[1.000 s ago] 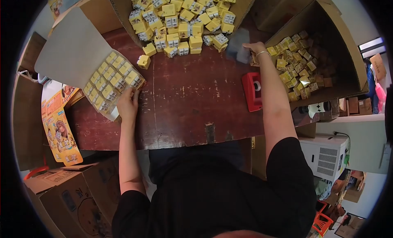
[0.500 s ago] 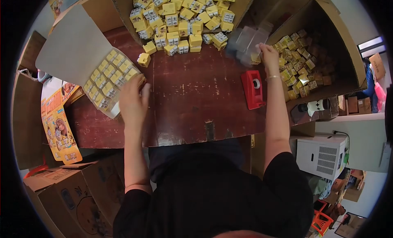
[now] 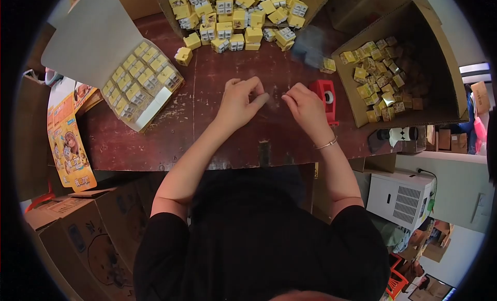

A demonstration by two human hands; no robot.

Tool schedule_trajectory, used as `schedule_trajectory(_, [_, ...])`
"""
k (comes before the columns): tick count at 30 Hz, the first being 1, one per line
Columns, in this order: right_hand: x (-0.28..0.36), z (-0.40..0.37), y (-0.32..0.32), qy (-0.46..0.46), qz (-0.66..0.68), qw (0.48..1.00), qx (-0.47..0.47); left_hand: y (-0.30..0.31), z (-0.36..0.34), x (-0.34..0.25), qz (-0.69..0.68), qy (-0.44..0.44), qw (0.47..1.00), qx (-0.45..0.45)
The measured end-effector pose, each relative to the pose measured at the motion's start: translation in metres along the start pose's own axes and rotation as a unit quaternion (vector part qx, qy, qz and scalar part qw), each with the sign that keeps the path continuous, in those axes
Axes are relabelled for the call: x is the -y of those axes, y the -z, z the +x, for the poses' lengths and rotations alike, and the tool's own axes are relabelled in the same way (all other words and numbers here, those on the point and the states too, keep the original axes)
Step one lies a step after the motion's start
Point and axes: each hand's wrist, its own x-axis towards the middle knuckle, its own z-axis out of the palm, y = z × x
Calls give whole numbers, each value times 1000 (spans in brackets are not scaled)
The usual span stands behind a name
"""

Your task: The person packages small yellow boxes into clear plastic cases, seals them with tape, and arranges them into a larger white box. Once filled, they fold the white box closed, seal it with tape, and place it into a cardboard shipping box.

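My left hand (image 3: 240,103) is over the middle of the red table, its fingers curled and thumb pressed near the index finger. Facing it, my right hand (image 3: 306,108) has thumb and fingertips pinched together. Something faint and clear seems to lie between the fingertips; I cannot make it out. The red tape dispenser (image 3: 325,96) stands just beside my right hand. To the left, an open white box (image 3: 150,114) holds rows of yellow-and-white blocks (image 3: 135,83). Clear plastic bags (image 3: 309,48) lie behind my right hand, with a small yellow box (image 3: 327,66) next to them.
A carton of yellow-and-white blocks (image 3: 239,17) opens at the back, some spilling onto the table (image 3: 217,145). At the right stands a cardboard box (image 3: 440,57) with small yellow boxes (image 3: 380,78). Printed orange sheets (image 3: 72,145) hang over the left edge.
My left hand has left the white box and moved right to the middle. My right hand has come down and left from the clear bags, toward my left hand.
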Motion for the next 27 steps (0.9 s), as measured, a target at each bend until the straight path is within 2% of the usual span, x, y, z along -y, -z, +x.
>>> schedule_trajectory(2, [13,5,-2,70,-176,976,-108,-3,-2,7,-34,18,999,-3])
schedule_trajectory(4, [35,2,-3,88,-191,974,-89,-5,-3,8,-233,128,964,-10])
schedule_trajectory(6, [45,-3,-11,84,-209,974,-21,0,-1,-2,-243,166,956,1])
schedule_trajectory(7, [42,-3,-14,82,-209,974,-20,2,-2,-6,-253,202,946,15])
schedule_trajectory(10, [37,1,-17,71,-202,976,-34,1,-1,-3,-309,211,927,17])
schedule_trajectory(11, [35,1,-16,17,-162,987,-9,4,-1,-3,-309,212,927,16])
schedule_trajectory(12, [33,1,-15,-37,-120,992,15,10,2,-5,-364,170,914,-58])
schedule_trajectory(13, [28,0,-15,-36,-118,992,14,14,4,-5,-414,125,892,-132])
schedule_trajectory(14, [20,-3,-15,-35,-56,997,-25,24,0,7,-463,150,869,-90])
schedule_trajectory(15, [12,-5,-16,-34,7,997,-63,31,-3,8,-459,150,871,-92])
schedule_trajectory(16, [6,-8,-18,-30,12,998,-63,39,-7,6,-668,144,729,-43])
schedule_trajectory(17, [0,-13,-21,-99,166,980,-41,47,-11,6,-833,127,539,7])
schedule_trajectory(18, [-5,-17,-24,-166,316,934,-15,47,-14,13,-884,92,457,34])
schedule_trajectory(19, [-7,-21,-26,-183,321,929,-3,51,-17,13,-879,93,466,30])
schedule_trajectory(21, [-8,-27,-32,-183,320,930,-1,56,-21,6,-953,-12,292,81])
schedule_trajectory(22, [-8,-30,-35,-190,310,932,-2,60,-23,3,-957,5,285,45])
schedule_trajectory(23, [-8,-31,-36,-187,318,930,-6,64,-23,0,-955,8,293,49])
schedule_trajectory(25, [-7,-32,-40,-191,291,937,-4,75,-23,-7,-973,32,229,6])
schedule_trajectory(26, [-7,-32,-42,-192,301,934,-10,80,-22,-12,-970,39,238,11])
schedule_trajectory(27, [-8,-32,-44,-186,302,935,-8,83,-21,-16,-978,29,209,6])
